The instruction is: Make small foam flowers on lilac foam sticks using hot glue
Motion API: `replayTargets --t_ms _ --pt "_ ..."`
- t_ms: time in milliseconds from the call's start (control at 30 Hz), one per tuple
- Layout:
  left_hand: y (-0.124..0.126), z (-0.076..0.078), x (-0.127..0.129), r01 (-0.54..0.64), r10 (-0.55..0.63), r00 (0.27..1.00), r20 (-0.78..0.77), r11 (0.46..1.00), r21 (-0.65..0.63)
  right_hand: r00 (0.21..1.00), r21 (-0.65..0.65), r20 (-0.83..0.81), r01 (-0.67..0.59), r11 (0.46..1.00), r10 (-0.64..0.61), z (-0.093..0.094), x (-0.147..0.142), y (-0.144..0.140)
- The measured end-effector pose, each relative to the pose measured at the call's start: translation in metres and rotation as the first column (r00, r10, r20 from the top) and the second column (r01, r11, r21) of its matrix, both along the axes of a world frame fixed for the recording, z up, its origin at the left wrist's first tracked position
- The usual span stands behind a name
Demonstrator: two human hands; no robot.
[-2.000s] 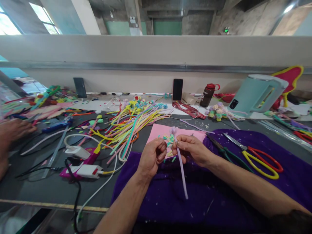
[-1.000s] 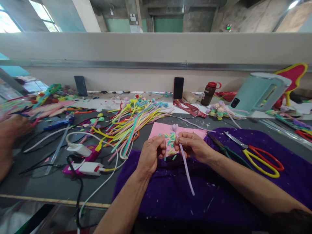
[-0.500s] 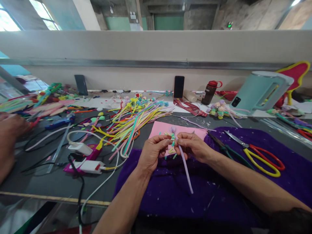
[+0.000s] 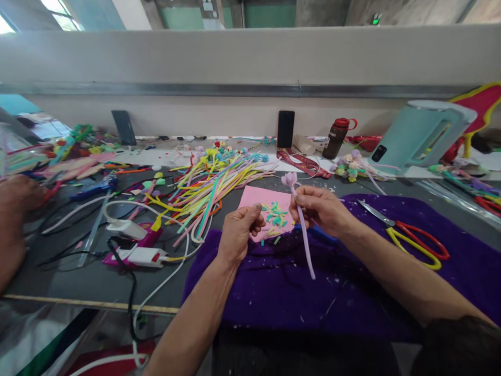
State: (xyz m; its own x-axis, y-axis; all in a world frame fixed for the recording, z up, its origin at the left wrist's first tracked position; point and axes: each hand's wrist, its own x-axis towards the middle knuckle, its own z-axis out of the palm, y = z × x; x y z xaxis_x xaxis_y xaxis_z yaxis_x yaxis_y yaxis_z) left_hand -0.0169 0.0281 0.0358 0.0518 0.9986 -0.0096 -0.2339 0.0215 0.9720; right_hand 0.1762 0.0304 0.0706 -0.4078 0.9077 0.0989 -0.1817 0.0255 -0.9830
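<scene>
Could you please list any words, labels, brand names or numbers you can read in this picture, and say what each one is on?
No text can be read anywhere.
The dark bottle shows no legible label.
The teal kettle has a dark panel too small to read.
The green ceiling sign is blurred.
The two propped phones have blank screens.

The thing is a long, fuzzy, light purple pipe cleaner [image 4: 303, 235]. Its top end is curled into a small flower shape. The flower end points up toward 11 o'clock and the thin tail hangs down toward 5 o'clock. It is up in the air, over a purple cloth [image 4: 352, 292].
</scene>
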Motion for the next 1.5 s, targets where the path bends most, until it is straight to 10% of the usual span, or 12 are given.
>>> replayTargets --t_ms 367,1033,1200,1500 --pt "0.002 -0.001 -0.001 0.017 -0.014 0.998 -0.065 0.999 0.04 0.967 0.225 0.067 0.227 0.948 -0.247 0.039 0.042 0.001" --pt "0.001 0.007 -0.006 -0.064 0.063 0.998 0.018 0.997 0.053 0.989 0.043 0.126 -0.085 0.996 0.079 0.004 -0.003 -0.007" --pt "-0.007 0.013 0.001 0.072 -0.075 0.997 0.014 0.987 0.143 0.975 -0.052 0.116 -0.186 0.981 0.191 -0.006 -0.016 -0.01" --pt "-0.004 0.006 -0.005 0.191 -0.169 0.952 0.256 0.98 -0.064 0.958 -0.028 0.157 -0.24 0.97 0.241 -0.018 -0.024 -0.015"
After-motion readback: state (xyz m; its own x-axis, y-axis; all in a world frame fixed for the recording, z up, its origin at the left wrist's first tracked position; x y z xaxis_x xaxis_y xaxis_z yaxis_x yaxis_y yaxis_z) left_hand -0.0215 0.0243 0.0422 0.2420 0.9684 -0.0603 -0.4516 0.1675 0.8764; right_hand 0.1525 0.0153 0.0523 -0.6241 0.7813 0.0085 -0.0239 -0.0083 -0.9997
